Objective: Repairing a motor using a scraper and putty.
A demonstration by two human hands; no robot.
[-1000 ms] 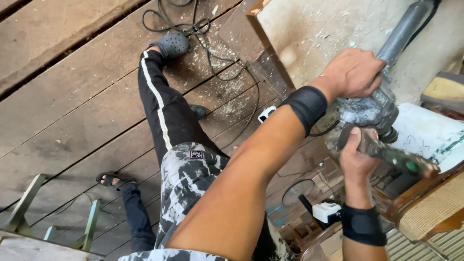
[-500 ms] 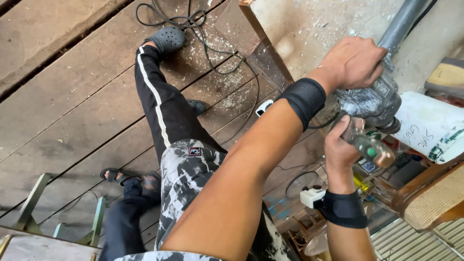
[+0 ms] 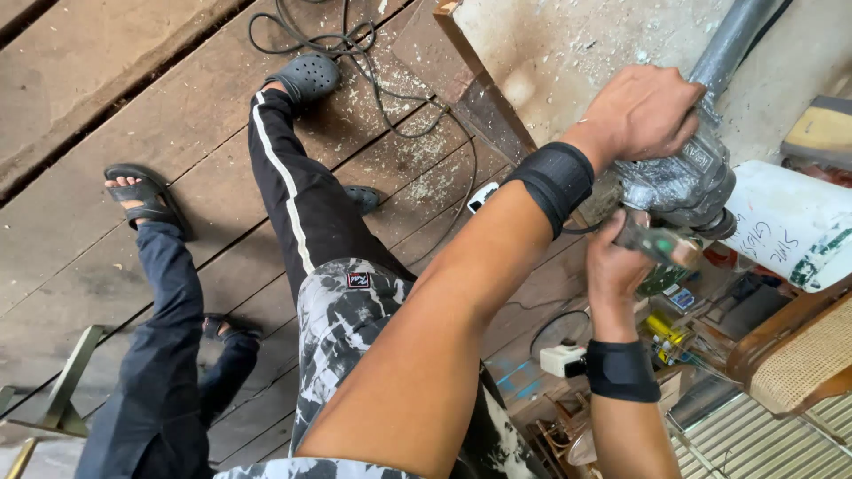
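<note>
My left hand (image 3: 643, 111), with a black wrist wrap, grips the top of a dusty grey power tool (image 3: 688, 182) whose long grey handle runs up to the right. Just below the tool's head, my right hand (image 3: 612, 266), also in a black wrap, holds a small green-handled metal tool (image 3: 661, 247) against its underside. The tool sits by the edge of a dusty pale board (image 3: 568, 53). Its working end is hidden behind my hands.
My black-trousered leg (image 3: 302, 204) stands on a plank floor (image 3: 80, 80) strewn with chips. Another person's dark blue legs (image 3: 169, 355) and sandal (image 3: 138, 191) are at left. A black cable (image 3: 355, 44), a white cylinder (image 3: 790, 222), a wicker seat (image 3: 799, 364) and cluttered small items (image 3: 564, 359) surround the spot.
My right hand has drawn in with the green-handled tool, up under the power tool's head. The other person has stepped further into view at the left.
</note>
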